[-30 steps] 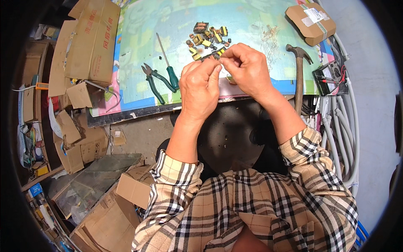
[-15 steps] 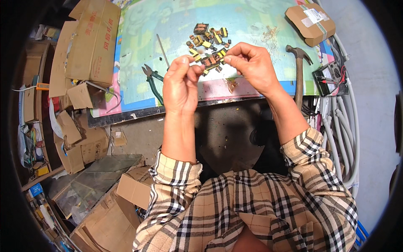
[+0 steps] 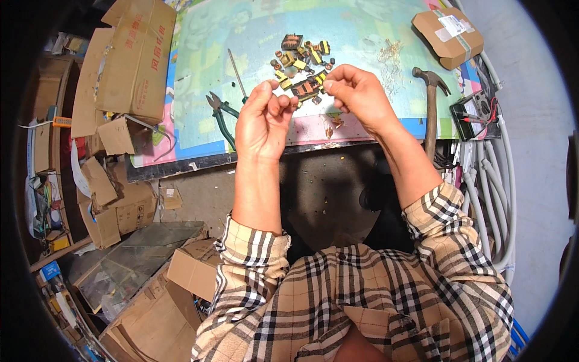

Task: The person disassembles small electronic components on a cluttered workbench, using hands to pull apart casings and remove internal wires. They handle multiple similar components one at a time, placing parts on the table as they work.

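Note:
My left hand (image 3: 263, 127) is raised over the table's near edge, thumb and fingertips pinched together. Across from it, my right hand (image 3: 359, 99) also pinches with thumb and forefinger. Whatever lies between the fingertips is too fine to make out. Just beyond both hands sits a pile of small transformers and copper coils (image 3: 303, 89), some wrapped in yellow tape. A larger dark coil block (image 3: 292, 41) lies at the pile's far end. Between my wrists, a few copper-coloured scraps (image 3: 333, 125) rest on the table cover.
Left of my left hand lie green-handled cutters (image 3: 222, 120) and a screwdriver (image 3: 236, 71). To the right are wire clippings (image 3: 391, 51), a claw hammer (image 3: 430, 105), a cardboard packet (image 3: 447, 37) and a black meter with leads (image 3: 476, 114). A large carton (image 3: 136, 60) stands at the left edge.
My right hand has shifted slightly, its fingers curled a little more. The copper scraps between my wrists lie differently, with one piece now nearer the table edge.

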Demonstrator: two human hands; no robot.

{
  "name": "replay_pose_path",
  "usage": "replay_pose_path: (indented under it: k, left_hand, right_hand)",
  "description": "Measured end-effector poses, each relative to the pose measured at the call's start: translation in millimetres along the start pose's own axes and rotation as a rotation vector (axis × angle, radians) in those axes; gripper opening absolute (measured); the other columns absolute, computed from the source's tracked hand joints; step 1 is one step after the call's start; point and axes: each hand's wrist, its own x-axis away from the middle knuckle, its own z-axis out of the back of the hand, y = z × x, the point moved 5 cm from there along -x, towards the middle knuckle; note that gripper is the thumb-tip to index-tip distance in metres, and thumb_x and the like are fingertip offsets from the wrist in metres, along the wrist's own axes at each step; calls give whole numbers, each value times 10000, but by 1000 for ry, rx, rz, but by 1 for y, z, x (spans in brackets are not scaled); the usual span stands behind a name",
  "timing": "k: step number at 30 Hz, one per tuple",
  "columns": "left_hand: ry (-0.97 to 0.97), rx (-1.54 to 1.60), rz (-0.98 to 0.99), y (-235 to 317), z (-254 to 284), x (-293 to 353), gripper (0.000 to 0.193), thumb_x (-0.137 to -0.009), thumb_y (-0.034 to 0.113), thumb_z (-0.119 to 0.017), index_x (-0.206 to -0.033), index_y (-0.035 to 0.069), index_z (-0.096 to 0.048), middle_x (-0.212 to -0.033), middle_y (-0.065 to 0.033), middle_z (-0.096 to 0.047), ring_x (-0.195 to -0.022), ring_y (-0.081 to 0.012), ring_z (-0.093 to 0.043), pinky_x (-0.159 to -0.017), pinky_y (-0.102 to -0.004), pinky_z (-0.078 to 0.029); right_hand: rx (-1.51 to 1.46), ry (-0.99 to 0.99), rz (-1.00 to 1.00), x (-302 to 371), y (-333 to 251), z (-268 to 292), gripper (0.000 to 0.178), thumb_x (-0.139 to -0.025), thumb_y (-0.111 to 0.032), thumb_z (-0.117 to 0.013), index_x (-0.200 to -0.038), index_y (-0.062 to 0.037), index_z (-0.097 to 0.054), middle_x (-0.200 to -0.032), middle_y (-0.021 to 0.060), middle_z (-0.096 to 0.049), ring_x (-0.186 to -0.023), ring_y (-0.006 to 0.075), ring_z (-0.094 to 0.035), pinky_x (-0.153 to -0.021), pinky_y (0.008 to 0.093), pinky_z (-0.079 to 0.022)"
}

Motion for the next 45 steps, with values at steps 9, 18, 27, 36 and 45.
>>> replay_pose_path:
  k: [9, 18, 27, 36, 45]
  left_hand:
    - [-32, -132, 22, -14, -11, 6, 148, -927, 146, -579, -923, -1, -596, -618, -41, -538, -594, -153, -557, -704, -352, -540]
    - [-34, -698, -20, -13, -26, 15, 176, -934, 192, -584, -924, 20, -620, -596, 11, -504, -498, -57, -465, -464, -223, -465]
    - [118, -551, 21, -6, -17, 11, 187, -941, 193, -572, -871, 20, -587, -526, 72, -333, -437, -43, -252, -424, -220, -236]
    - [190, -413, -75, -1, -10, 12, 176, -933, 185, -579, -873, 19, -581, -522, 65, -330, -430, -48, -256, -433, -228, -259]
    - [133, -705, 92, 0, -16, 14, 182, -912, 186, -604, -909, 6, -631, -505, 89, -329, -414, -32, -234, -402, -211, -211]
  right_hand:
    - [499, -28, 268, 11, -21, -13, 221, -838, -149, -646, -988, 13, -652, -817, 137, -655, -728, 239, -652, -679, 331, -505]
    - [244, -115, 85, 12, -19, -16, 181, -882, -161, -618, -885, 20, -633, -715, 62, -644, -555, 103, -606, -544, 253, -470]
    - [153, -144, 137, 12, -18, -15, 172, -888, -189, -607, -849, -26, -644, -639, 0, -577, -522, 67, -522, -508, 234, -426]
    - [211, -78, 105, 11, -22, -11, 183, -866, -187, -594, -792, -32, -659, -586, -3, -564, -548, 64, -492, -528, 247, -396]
    - [238, -105, 130, 6, -14, -7, 186, -888, -205, -596, -880, -31, -662, -596, -15, -567, -561, 51, -509, -517, 232, -412]
